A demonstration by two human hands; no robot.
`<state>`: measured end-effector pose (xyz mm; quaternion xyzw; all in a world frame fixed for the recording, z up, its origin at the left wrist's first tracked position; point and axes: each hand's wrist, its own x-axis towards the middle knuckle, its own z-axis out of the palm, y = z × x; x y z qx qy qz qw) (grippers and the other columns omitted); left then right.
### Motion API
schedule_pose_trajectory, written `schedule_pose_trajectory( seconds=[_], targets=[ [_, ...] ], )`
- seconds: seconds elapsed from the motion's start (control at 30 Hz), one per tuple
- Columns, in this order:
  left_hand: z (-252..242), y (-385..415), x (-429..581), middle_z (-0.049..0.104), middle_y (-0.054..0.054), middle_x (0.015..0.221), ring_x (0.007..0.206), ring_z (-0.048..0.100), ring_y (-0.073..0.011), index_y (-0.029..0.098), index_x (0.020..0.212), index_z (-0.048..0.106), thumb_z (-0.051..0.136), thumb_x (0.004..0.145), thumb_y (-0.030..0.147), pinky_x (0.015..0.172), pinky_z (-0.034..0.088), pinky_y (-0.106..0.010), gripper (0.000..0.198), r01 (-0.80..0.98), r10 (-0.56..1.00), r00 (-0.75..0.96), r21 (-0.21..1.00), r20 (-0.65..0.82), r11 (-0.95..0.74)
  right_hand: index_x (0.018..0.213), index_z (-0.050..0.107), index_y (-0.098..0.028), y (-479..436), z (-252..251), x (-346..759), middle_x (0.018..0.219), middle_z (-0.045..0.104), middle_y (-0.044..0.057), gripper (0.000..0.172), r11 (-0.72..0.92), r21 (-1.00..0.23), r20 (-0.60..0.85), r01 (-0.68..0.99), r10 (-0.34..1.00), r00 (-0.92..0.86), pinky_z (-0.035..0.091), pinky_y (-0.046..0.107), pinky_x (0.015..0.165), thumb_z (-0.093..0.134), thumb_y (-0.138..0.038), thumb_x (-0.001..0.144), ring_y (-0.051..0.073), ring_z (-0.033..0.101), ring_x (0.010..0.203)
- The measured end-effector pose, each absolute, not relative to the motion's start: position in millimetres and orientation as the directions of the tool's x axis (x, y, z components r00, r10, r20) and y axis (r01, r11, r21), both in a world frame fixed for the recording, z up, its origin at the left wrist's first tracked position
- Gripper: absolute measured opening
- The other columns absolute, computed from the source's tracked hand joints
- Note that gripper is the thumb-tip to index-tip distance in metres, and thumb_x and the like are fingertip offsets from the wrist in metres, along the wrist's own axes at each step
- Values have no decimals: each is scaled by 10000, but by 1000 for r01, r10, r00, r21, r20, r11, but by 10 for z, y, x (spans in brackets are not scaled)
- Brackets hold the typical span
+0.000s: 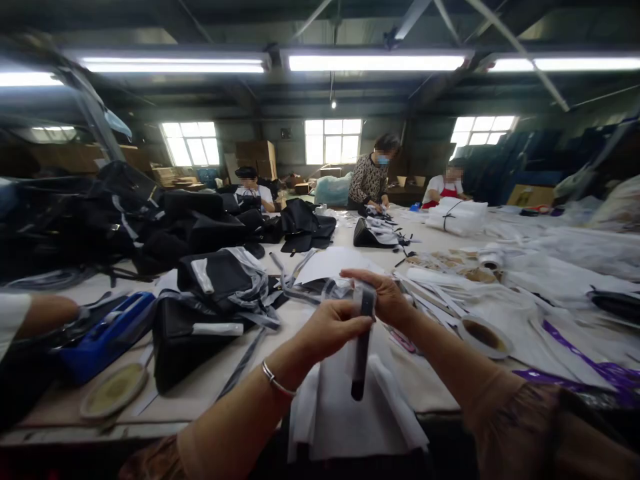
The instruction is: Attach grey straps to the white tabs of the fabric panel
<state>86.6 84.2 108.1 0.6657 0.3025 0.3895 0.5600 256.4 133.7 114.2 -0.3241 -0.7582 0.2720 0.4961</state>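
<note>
Between my two hands, over the table's near edge, is a black strap (361,360) partly covered by a clear plastic sleeve or film. My left hand (333,328), with a bangle at the wrist, pinches it from the left, thumb along its front. My right hand (385,297) grips its upper end, with the index finger stretched over the top. The strap's dark lower end hangs free. White sheets of paper (340,420) lie beneath the hands. Left of them sit black bags (173,347) with white-wrapped handles and grey plastic strips.
Rolls of tape lie left and right, including a tape roll (484,335). A blue tape dispenser (113,333) stands near another person's arm (50,317) at left. Black bags (200,220) are heaped behind. White packing material (560,267) covers the right side. Several people work across the table.
</note>
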Motion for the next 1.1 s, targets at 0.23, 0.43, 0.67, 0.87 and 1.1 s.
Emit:
schedule_pose_trajectory(
  seconds=[0.23,0.43,0.67,0.87,1.1],
  targets=[
    [1001,1142,624,732,-37,858,825,620,-181,157,948,779,700,807,373,807,477,-290,270,11,946,73,948,316,-318,749,676,-166,990,897,2609,572,560,6,375,165,-956,152,242,986,-71,380,245,460,621,-523,850,123,466,497],
    [973,976,762,749,-23,883,836,629,-173,183,889,776,728,800,332,814,479,-285,180,-76,926,147,937,348,-340,848,614,-139,770,802,2386,539,431,-69,374,-565,-770,-435,-296,804,-405,130,155,366,614,-514,850,41,236,376],
    [961,888,749,701,-18,718,630,545,-117,166,849,778,677,829,310,605,438,-237,177,-9,935,220,959,278,-283,733,597,-192,857,814,2354,549,487,-36,169,72,-993,56,94,985,-161,245,220,418,608,-333,824,93,372,449],
    [906,905,710,686,-35,733,635,574,-128,139,888,749,703,790,325,573,447,-237,215,5,955,254,987,156,-162,835,654,-204,803,751,2404,770,651,31,237,579,-626,444,522,815,-372,429,290,670,434,-169,916,171,577,702],
    [808,909,632,728,-46,890,787,653,-154,173,993,716,847,655,374,712,448,-269,414,-103,917,363,971,-164,214,929,673,-147,808,736,2444,794,648,105,297,663,-368,596,651,706,-382,462,335,721,376,-148,947,229,611,766]
  ],
)
